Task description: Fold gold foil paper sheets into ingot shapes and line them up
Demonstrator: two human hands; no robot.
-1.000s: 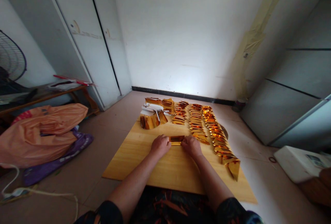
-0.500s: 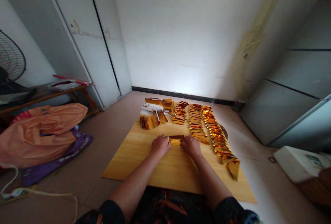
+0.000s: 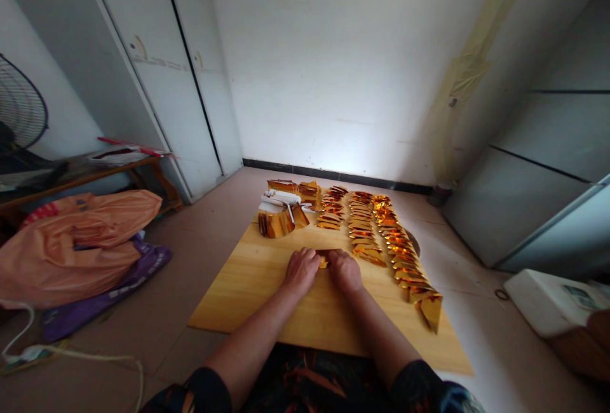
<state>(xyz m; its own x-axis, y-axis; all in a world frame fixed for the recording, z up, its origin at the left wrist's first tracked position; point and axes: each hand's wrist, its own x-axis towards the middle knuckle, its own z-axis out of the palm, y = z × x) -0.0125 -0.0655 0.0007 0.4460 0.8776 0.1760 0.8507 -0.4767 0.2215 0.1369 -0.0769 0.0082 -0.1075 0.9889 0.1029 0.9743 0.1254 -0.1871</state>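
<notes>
A small sheet of shiny gold foil paper (image 3: pixel 324 263) lies at the middle of the wooden board (image 3: pixel 248 286), mostly covered by my fingers. My left hand (image 3: pixel 302 269) grips its left side and my right hand (image 3: pixel 345 270) its right side, with only a narrow strip showing between them. To the right, folded gold foil pieces (image 3: pixel 362 222) stand in several overlapping rows. Beyond my left hand sits a curved stack of flat gold sheets (image 3: pixel 276 223), beside a white roll-like bundle (image 3: pixel 281 198).
The board rests low above a tiled floor, before a white wall (image 3: pixel 324 82). At left are an orange plastic bag (image 3: pixel 95 235), a purple bag (image 3: pixel 109 289), a cable (image 3: pixel 95 357) and a fan (image 3: pixel 21 101). A white box (image 3: pixel 548 305) stands at right.
Both hands have moved closer together along the gold foil paper, so less of it shows between them. The rows and stacks around them have stayed put.
</notes>
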